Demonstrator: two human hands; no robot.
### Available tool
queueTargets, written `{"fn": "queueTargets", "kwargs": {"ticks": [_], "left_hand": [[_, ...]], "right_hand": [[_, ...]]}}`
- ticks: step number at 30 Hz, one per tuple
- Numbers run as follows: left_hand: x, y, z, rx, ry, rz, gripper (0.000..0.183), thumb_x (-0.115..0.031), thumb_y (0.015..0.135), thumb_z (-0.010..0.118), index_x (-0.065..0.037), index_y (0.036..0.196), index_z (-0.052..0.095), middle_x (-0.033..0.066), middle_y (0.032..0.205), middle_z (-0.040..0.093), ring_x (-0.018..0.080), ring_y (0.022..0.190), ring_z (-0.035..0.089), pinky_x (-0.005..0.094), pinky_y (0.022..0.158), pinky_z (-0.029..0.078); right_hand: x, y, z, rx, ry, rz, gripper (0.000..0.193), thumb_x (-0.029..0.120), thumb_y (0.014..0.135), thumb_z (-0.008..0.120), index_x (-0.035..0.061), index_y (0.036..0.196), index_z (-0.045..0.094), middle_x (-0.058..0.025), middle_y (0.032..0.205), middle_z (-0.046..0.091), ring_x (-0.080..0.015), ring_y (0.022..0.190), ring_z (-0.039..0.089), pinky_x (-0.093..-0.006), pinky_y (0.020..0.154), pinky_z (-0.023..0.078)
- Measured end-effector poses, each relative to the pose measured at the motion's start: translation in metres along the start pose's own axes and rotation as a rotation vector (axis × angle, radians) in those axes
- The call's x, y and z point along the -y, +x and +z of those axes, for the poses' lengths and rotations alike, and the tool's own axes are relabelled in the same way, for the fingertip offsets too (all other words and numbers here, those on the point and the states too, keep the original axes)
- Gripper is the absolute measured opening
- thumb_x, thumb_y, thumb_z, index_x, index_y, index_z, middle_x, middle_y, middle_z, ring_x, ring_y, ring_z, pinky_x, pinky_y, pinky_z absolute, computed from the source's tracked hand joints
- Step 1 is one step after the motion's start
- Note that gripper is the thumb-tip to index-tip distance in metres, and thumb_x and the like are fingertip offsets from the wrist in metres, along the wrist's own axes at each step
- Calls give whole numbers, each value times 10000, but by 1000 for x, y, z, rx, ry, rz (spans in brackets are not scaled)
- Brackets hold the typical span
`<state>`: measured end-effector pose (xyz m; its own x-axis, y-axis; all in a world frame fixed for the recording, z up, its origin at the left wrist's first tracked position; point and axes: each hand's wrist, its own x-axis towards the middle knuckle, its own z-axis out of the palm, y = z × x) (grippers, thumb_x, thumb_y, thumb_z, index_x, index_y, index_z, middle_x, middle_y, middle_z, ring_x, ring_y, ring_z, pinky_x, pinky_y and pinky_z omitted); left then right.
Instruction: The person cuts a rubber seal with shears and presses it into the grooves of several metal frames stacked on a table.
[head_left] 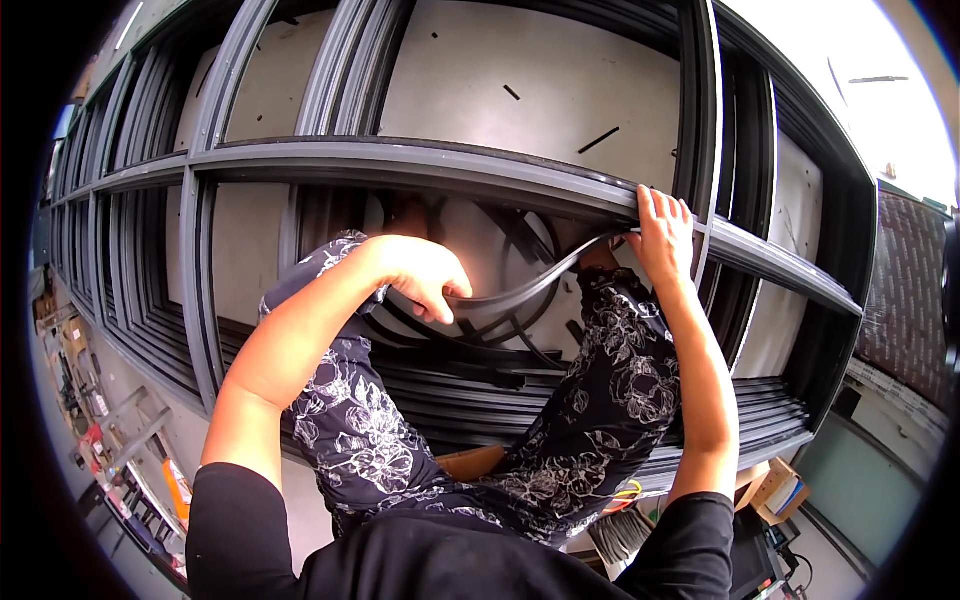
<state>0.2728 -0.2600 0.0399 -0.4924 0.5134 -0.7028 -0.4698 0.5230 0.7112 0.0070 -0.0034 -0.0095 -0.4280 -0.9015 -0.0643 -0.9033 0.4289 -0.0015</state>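
A dark rubber sealing strip (535, 287) runs in a curve between my two hands. My left hand (425, 272) is closed round its left part, fingers bent. My right hand (662, 228) grips the grey frame bar (400, 160) where the strip's other end meets it; the thumb lies below the bar and the fingers over the top. What the thumb presses on is partly hidden. Loops of more black strip (470, 350) lie between my legs inside the frame opening.
Stacked grey window frames (200, 280) surround me, their crossbars on all sides. Short black offcuts (598, 139) lie on the pale surface beneath. A cardboard box (780, 490) stands at lower right, a shelf of tools (110, 440) at lower left, and a patterned brown panel (905, 280) at far right.
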Motion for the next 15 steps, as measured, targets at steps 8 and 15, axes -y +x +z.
{"fn": "queueTargets", "kwargs": {"ticks": [8, 15], "left_hand": [[-5, -33, -30, -271, -95, -89, 241, -228, 812, 704, 2, 847, 642, 92, 730, 693, 140, 660, 672, 310, 613, 533], [67, 35, -11, -1118, 487, -396, 211, -258, 848, 662, -57, 787, 674, 163, 785, 686, 355, 790, 685, 448, 738, 541]], "right_hand": [[-10, -4, 14, -156, -107, 14, 647, 274, 680, 831, 81, 1218, 528, -86, 1123, 596, -273, 1099, 562, -451, 1024, 400], [-4, 1, 11, -131, -51, 36, 627, 247, 653, 852, 81, 1175, 548, -86, 1101, 610, -282, 1089, 566, -433, 994, 411]]}}
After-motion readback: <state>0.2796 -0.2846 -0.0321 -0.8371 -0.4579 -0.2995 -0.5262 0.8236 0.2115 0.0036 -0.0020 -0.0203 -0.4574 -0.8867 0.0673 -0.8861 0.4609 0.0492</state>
